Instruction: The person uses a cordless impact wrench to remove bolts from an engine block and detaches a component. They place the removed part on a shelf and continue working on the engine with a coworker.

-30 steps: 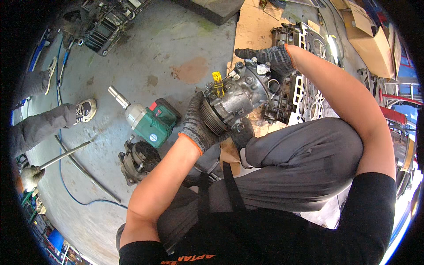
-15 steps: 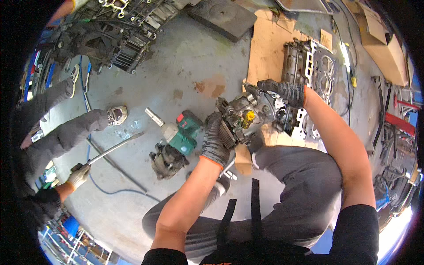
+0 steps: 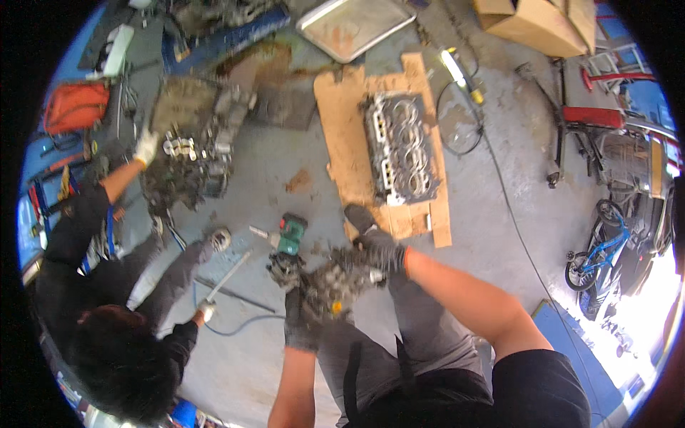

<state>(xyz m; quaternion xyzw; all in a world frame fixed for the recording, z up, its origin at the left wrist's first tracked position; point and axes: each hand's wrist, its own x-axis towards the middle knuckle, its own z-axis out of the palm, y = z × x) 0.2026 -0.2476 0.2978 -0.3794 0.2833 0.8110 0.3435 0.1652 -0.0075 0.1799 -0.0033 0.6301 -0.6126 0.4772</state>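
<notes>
Held between my two gloved hands is a bulky grey metal engine part (image 3: 332, 285) with a yellow cap, blurred by motion, low over my legs. My left hand (image 3: 300, 322) grips its near left side, fingers partly hidden. At its far right end, my right hand (image 3: 382, 251) is closed around the edge. Just beyond the left hand lie a dark metal part (image 3: 285, 271) and a green cordless impact wrench (image 3: 290, 239) with a long socket, both on the floor. Ahead of my right hand, a cylinder head (image 3: 405, 150) rests on flattened cardboard (image 3: 341, 118).
At left a co-worker (image 3: 128, 349) holds a long metal bar (image 3: 232, 274) and touches a large engine assembly (image 3: 189, 146). A shallow metal tray (image 3: 408, 20) lies at the back. A lit work lamp (image 3: 457, 70) trails its cable (image 3: 510, 210) along the right floor.
The view has risen and swung, bringing more of the co-worker and floor in. My hands have brought the engine part nearer my lap, away from the cylinder head and cardboard.
</notes>
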